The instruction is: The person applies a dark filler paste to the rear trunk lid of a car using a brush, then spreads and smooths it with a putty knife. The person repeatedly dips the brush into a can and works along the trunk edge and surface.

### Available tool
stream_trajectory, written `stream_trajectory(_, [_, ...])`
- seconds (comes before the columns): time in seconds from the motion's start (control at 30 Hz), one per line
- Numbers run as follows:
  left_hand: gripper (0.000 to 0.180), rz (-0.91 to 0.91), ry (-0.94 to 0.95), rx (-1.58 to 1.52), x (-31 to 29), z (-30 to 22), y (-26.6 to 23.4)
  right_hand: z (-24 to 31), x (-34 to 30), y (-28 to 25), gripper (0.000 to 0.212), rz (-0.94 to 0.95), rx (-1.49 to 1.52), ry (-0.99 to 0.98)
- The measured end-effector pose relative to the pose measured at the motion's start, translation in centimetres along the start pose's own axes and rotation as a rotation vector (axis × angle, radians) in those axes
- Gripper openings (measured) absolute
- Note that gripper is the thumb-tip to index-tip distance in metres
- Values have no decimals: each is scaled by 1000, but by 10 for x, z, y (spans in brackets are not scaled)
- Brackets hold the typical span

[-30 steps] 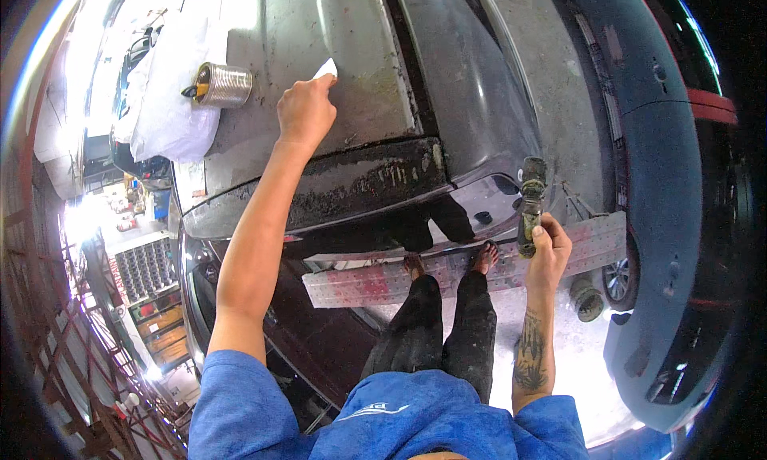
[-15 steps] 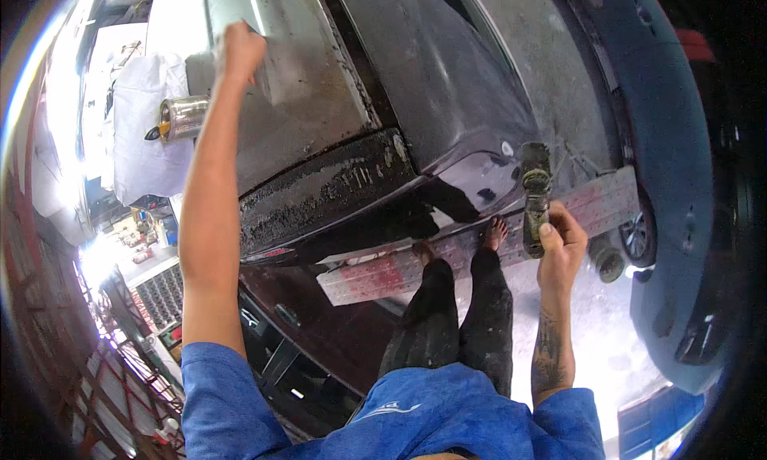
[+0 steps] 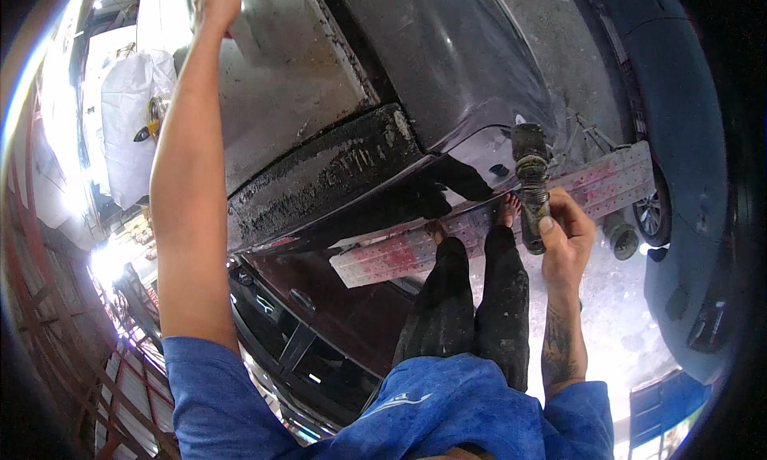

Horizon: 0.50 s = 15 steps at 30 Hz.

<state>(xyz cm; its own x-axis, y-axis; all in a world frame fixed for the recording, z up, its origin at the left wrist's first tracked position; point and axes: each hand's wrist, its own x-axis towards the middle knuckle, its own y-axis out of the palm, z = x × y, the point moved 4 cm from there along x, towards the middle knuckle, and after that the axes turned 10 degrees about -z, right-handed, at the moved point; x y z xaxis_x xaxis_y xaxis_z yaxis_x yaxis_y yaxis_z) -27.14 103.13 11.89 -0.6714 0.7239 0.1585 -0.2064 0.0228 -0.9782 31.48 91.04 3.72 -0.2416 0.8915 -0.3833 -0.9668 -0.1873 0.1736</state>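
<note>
Your right hand [image 3: 569,227] clamps thumb and fingers low on a dark, grimy cylindrical tool [image 3: 530,176], probably keeping its upper end clear. Your left hand [image 3: 216,9] curls over the scuffed grey metal panel [image 3: 276,81]; what it grips, I can't tell.

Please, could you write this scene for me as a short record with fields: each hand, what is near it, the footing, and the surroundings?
Left hand: curled, over a grey vehicle panel; whether it holds anything is unclear
Right hand: gripping a dark, flashlight-shaped tool, roughly upright in the picture
Near left forearm: metal can, partly hidden by the arm; white sheet beside it
Footing: bare feet on a perforated plank with reddish stains
Right side: blue-grey car
</note>
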Motion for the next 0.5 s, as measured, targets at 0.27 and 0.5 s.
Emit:
stream_trajectory(0.27, [21,-244,344,-179,-217,-48,-73,13,0,-23,19,-21,24,-105])
stream_trajectory(0.5, [22,-279,720,-265,-327,-69,-59,5,-4,-35,19,-70,6,-30])
